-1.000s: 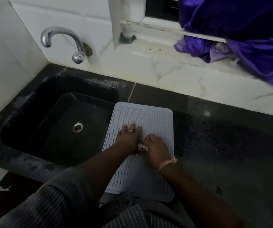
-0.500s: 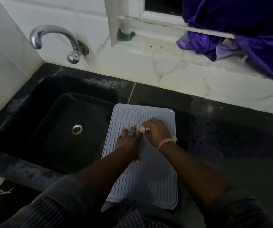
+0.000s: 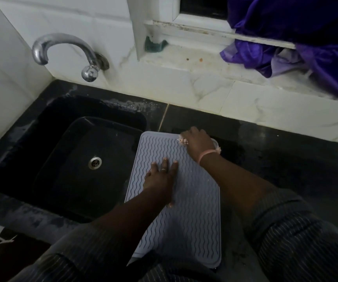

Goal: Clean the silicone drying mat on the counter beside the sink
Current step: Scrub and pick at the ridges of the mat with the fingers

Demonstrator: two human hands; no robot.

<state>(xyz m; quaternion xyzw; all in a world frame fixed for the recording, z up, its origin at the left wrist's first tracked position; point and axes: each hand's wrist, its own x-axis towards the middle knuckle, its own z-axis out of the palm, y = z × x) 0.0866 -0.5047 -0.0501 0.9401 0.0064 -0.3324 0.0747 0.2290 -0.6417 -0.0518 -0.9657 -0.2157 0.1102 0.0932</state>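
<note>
A dim kitchen corner seen from above: white marble-look wall tiles [image 3: 245, 98] run across the top, with a dark stone tabletop [image 3: 286, 159] below them. A black sink [image 3: 31, 159] fills the 9 o'clock side, its round metal drain [image 3: 95, 162] near the middle, and a curved chrome tap [image 3: 66, 51] juts from the wall at 11 o'clock. At 1 o'clock a heap of purple cloth [image 3: 306, 47] spills over a white window ledge [image 3: 194, 58], and a small green scrub pad [image 3: 154, 44] sits in the ledge's corner at 12 o'clock.

The pale grey silicone drying mat [image 3: 194, 220], ribbed with wavy lines, lies flat on the tabletop just right of the sink, running from the centre towards 6 o'clock, its left edge beside the sink's rim.

The left hand [image 3: 160, 180] presses flat on the mat's centre-left, fingers [image 3: 165, 163] straight and slightly spread towards 12 o'clock, a ring on one of them. The right hand [image 3: 198, 143] is at the mat's far right corner, towards 1 o'clock, its fingers curled around a small pale pinkish cloth [image 3: 183, 141] held against the mat. A pink band [image 3: 206, 154] circles that wrist. Striped dark sleeves [image 3: 296, 241] cover both arms at the bottom.
</note>
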